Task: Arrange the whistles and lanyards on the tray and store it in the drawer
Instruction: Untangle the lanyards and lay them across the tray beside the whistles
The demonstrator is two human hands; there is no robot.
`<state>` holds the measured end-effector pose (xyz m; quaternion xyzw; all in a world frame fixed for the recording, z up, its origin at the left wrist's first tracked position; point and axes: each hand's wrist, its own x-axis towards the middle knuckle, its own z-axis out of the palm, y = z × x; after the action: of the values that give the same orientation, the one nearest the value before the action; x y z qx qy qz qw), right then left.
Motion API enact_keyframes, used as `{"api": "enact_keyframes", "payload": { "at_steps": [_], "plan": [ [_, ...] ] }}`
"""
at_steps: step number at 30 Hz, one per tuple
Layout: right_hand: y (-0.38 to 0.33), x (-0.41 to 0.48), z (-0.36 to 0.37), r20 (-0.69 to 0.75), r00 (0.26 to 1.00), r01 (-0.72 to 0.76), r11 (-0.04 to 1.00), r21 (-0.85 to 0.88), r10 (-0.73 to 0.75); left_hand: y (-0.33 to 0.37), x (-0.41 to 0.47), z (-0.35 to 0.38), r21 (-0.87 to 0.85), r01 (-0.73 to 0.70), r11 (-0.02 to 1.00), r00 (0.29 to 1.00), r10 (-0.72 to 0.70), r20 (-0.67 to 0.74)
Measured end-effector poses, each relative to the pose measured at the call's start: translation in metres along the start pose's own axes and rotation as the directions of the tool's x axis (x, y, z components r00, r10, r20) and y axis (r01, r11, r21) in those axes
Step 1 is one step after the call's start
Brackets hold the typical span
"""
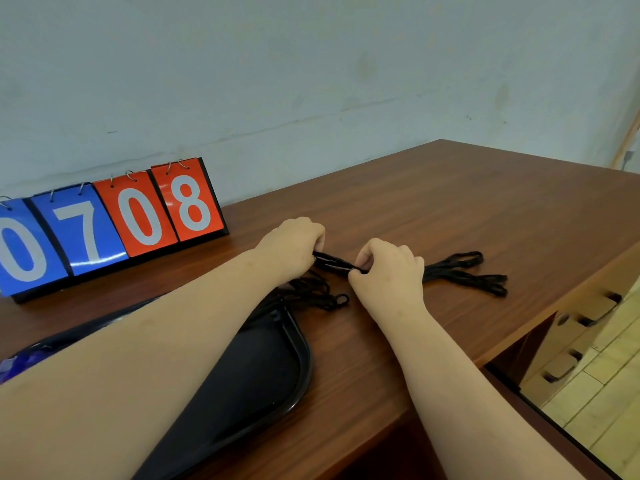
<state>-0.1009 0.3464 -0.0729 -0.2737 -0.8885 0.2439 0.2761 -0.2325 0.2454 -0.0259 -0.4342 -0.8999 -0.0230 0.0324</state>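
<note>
1. The left hand [294,245] and the right hand [389,268] were both curled. Each pinched an end of a short stretch of the black lanyard bundle [335,264], pulled taut between them, likely to straighten the cords before laying them down.
2. The bundle's loops [464,271] trailed past the right hand, flat on the table [450,209].
3. More loose cords [318,294] lay tangled at the corner of the black tray [304,362], beneath the left wrist, within easy reach.
4. A scoreboard [114,223] stood behind. No whistle could be made out.

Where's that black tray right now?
Head view, lower centre: the black tray lies on the wooden desk, partly hidden by the left forearm, nearer than the flip scoreboard.
</note>
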Motion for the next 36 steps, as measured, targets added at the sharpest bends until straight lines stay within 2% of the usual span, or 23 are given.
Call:
{"api": "enact_keyframes", "payload": {
  "at_steps": [7,13,17,19,21,23,25,30,33,36],
  "plan": [
    [0.001,0.000,0.000,-0.109,0.994,-0.008,0.990,0.144,0.024,-0.008,0.000,-0.009,-0.014,0.027,1.000,0.996,-0.028,-0.084],
    [0.002,-0.002,-0.002,-0.217,0.971,-0.019,0.943,0.333,0.096,-0.018,-0.003,-0.007,0.004,0.040,0.999,0.997,-0.040,-0.073],
    [0.000,-0.004,-0.006,-0.202,0.966,-0.048,0.880,0.472,0.161,-0.025,-0.004,-0.005,-0.025,0.045,0.999,0.994,-0.047,-0.102],
    [-0.001,-0.005,-0.008,-0.188,0.968,-0.040,0.842,0.538,0.166,-0.026,-0.003,-0.004,-0.104,0.018,0.994,0.997,-0.026,-0.072],
    [-0.003,-0.006,-0.009,-0.178,0.971,-0.031,0.818,0.575,0.162,-0.023,-0.003,-0.004,-0.150,-0.033,0.988,0.999,0.036,0.016],
    [-0.003,-0.007,-0.009,-0.186,0.969,-0.017,0.798,0.602,0.161,-0.020,-0.003,-0.002,-0.104,-0.082,0.991,0.991,0.093,0.099],
    [-0.003,-0.008,-0.009,-0.204,0.965,-0.001,0.778,0.629,0.166,-0.021,-0.003,-0.001,-0.065,-0.081,0.995,0.990,0.088,0.114],
    [-0.003,-0.009,-0.010,-0.251,0.957,0.032,0.803,0.595,0.148,-0.027,-0.006,-0.002,-0.084,-0.041,0.996,0.999,0.040,-0.015],
    [-0.002,-0.008,-0.010,-0.301,0.942,0.034,0.844,0.535,0.152,-0.029,-0.006,-0.010,-0.197,-0.016,0.980,0.996,-0.002,-0.092],
    [0.001,-0.008,-0.010,-0.336,0.925,0.009,0.873,0.489,0.179,-0.028,-0.007,-0.021,-0.235,-0.018,0.972,0.979,-0.030,-0.202]
  ]
}}
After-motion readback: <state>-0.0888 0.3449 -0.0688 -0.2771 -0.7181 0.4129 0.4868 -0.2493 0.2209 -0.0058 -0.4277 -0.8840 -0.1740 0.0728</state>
